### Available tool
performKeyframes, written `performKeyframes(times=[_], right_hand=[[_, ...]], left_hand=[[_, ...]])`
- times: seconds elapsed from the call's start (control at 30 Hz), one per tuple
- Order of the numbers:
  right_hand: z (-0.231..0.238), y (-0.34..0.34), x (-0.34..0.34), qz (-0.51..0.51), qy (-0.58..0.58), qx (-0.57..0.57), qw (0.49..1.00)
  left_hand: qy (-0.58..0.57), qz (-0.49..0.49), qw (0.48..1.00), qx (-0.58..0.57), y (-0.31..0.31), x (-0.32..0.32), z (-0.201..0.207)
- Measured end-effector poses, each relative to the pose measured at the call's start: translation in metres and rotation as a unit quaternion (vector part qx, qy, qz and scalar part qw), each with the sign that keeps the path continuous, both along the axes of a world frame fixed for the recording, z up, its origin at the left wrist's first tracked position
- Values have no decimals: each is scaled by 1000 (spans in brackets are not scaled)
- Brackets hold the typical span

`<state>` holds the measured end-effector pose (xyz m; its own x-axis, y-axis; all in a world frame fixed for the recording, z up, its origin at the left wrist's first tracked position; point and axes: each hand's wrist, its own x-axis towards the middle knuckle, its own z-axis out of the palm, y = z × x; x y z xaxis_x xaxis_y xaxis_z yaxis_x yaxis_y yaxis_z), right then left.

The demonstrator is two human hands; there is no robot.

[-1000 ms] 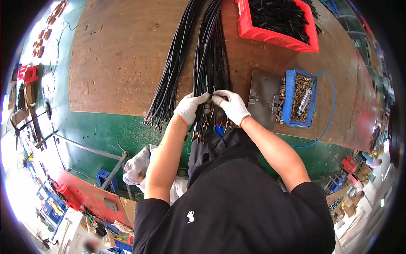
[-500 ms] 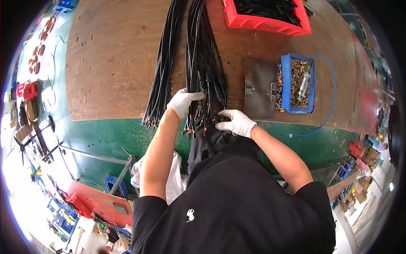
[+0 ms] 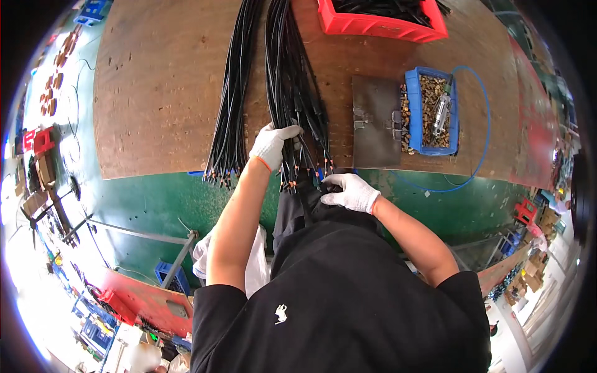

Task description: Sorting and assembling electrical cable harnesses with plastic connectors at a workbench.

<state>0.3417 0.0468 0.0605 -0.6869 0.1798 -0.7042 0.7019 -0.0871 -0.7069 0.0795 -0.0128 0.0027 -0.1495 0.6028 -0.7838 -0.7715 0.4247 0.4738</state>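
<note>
At the near edge of the table (image 3: 155, 105), right-hand cable bundle (image 3: 286, 74) lies lengthwise, tipped ends overhanging by the person's lap; second bundle (image 3: 234, 93) just left of it. Left hand (image 3: 270, 147) is closed over the bundle's left side, fingers wrapped on some strands above the ends. Right hand (image 3: 352, 192) sits lower, by the lap, fingers bent; can't tell if it's pinching anything, dark on dark.

Handling, my read: single strand light and springy, whole bundle heavier and floppy, jackets a bit slick. Copper-coloured tips (image 3: 294, 184) likely the delicate bit. Grab just behind them, on the jacket.

Vs a second ago: fingertips nearly met over the bundle then; now hands are apart, right one down toward the lap. Red crate (image 3: 385, 27) sits higher in view, so the head moved too.
</note>
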Motion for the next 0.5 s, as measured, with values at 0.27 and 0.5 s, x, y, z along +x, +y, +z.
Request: performKeyframes(times=[0.27, 0.5], right_hand=[[16, 3, -18, -122, -91, -106, 983], [-27, -9, -31, -107, 22, 76, 991]], left_hand=[[22, -25, 999, -5, 0, 1, 0], [17, -48, 998, -23, 3, -4, 7]])
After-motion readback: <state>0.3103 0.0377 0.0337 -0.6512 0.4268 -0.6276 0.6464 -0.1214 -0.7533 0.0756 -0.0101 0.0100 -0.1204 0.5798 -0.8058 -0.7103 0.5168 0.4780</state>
